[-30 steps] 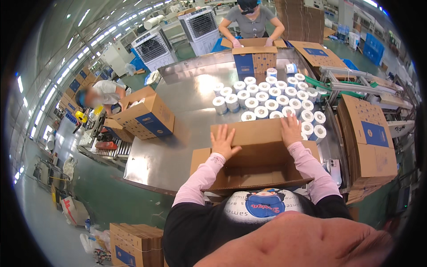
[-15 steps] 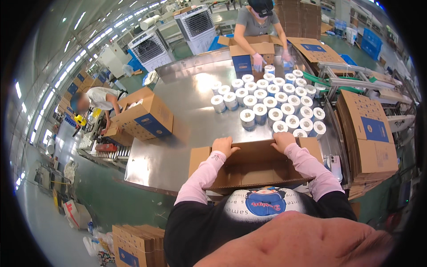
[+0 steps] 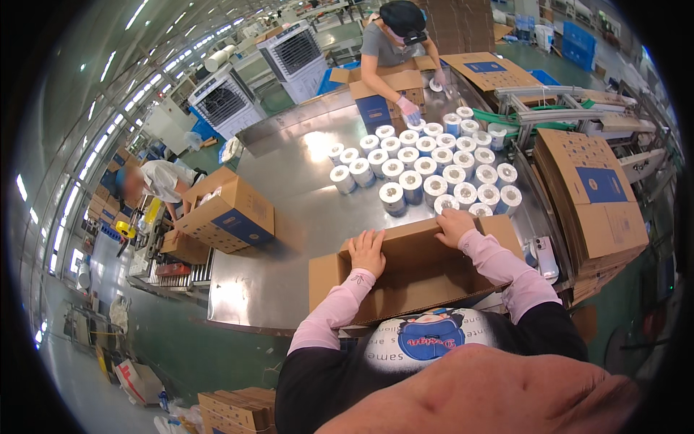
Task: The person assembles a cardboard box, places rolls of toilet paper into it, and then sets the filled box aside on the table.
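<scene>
An opened cardboard box (image 3: pixel 327 286) with nothing visible in it stands at the near edge of the metal table, right in front of me. My left hand (image 3: pixel 367 253) lies on its far left corner, fingers stretched out over the cardboard. My right hand (image 3: pixel 454 227) is closed over the top of the far wall, toward the right, fingertips partly hidden. Just beyond the box, several white rolls with blue wrapping (image 3: pixel 392 197) stand upright in a close group; the nearest ones almost reach my right hand.
Across the metal table (image 3: pixel 278 195), a co-worker's gloved hands handle rolls beside an open carton (image 3: pixel 374 108). At left, another person leans by a filled carton (image 3: pixel 238 220) near a roller conveyor. Flattened cartons (image 3: pixel 600 195) are stacked at right, near a phone (image 3: pixel 546 258).
My left hand has gone from gripping the far wall to lying flatter at the left corner. My right hand keeps its hold. The co-worker opposite has lifted a roll.
</scene>
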Available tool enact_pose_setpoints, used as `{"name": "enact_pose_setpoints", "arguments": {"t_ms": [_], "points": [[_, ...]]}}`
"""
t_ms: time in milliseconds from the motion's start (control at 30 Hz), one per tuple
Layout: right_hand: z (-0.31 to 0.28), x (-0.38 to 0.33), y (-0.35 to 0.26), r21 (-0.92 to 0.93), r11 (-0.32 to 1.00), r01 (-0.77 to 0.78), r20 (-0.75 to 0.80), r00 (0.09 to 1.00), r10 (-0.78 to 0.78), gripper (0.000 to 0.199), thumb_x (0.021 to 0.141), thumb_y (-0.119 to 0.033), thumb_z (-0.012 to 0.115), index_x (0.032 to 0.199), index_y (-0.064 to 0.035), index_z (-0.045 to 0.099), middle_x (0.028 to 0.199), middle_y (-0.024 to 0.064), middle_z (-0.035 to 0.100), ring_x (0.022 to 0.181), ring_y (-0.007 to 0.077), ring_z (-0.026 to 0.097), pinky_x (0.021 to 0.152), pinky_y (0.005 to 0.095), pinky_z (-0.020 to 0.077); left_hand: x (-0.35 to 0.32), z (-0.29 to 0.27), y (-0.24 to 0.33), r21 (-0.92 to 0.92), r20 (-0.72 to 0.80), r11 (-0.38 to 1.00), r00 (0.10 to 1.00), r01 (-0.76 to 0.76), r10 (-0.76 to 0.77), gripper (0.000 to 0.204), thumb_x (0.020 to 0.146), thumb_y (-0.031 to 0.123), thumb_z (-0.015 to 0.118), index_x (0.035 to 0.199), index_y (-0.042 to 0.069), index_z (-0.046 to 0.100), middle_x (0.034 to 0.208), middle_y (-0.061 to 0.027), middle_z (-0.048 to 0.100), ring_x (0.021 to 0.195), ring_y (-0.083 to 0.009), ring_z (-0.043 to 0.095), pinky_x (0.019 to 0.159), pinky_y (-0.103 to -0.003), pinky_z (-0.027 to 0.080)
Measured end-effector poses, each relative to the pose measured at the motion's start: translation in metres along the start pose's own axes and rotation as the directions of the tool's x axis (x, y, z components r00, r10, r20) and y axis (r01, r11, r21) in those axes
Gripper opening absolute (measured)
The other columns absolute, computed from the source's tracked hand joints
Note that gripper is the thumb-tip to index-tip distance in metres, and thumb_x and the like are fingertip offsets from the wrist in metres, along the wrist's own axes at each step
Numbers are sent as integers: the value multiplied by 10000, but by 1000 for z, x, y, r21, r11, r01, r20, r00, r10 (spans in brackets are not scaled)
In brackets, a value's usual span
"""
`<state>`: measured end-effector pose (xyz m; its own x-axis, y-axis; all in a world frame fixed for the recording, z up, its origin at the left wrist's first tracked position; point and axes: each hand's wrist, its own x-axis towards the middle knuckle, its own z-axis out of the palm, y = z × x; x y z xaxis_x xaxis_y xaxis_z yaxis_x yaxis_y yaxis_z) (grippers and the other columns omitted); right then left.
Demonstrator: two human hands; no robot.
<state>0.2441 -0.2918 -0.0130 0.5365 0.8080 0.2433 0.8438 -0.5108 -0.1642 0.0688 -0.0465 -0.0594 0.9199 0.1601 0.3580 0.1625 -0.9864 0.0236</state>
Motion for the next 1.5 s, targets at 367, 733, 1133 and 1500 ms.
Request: {"name": "enact_pose_setpoints", "arguments": {"t_ms": [367, 733, 1133, 1500], "points": [[5, -1, 5, 4, 999, 32, -41, 999, -31, 320, 726, -305, 737, 897, -85, 579, 924, 92, 575, 923, 288, 583, 775, 406, 477, 7, -3, 4, -51, -100, 998, 995, -27, 22, 692, 699, 108, 658, 1360, 185, 466, 1309, -62, 487, 1267, -256, 410, 1062, -507, 248], [4, 0, 5, 0, 1000, 26, -49, 998, -25, 313, 728, -302, 736, 887, -82, 581, 931, 94, 577, 921, 280, 583, 770, 405, 481, 9, 0, 1, -84, -70, 996, 997, -19, 13, 611, 704, 107, 653, 1292, 185, 509, 1315, -77, 490, 1281, -267, 399, 1077, -523, 230], [7, -1, 8, 12, 999, 38, -64, 997, -37, 320, 731, -299, 740, 890, -79, 571, 926, 97, 569, 921, 285, 579, 779, 399, 481, 11, -5, 3, -132, -70, 991, 997, -28, 19, 549, 710, 93, 646, 1243, 168, 534, 1235, -57, 518, 1224, -241, 439, 1056, -516, 244], [7, 0, 7, 19, 999, 33, -50, 998, -32, 319, 736, -297, 739, 901, -79, 576, 933, 94, 572, 932, 281, 580, 794, 393, 480, 11, -3, 1, -129, -114, 990, 993, -49, 34, 544, 688, 89, 656, 1216, 157, 545, 1195, -51, 535, 1172, -246, 462, 1043, -465, 266]]}}
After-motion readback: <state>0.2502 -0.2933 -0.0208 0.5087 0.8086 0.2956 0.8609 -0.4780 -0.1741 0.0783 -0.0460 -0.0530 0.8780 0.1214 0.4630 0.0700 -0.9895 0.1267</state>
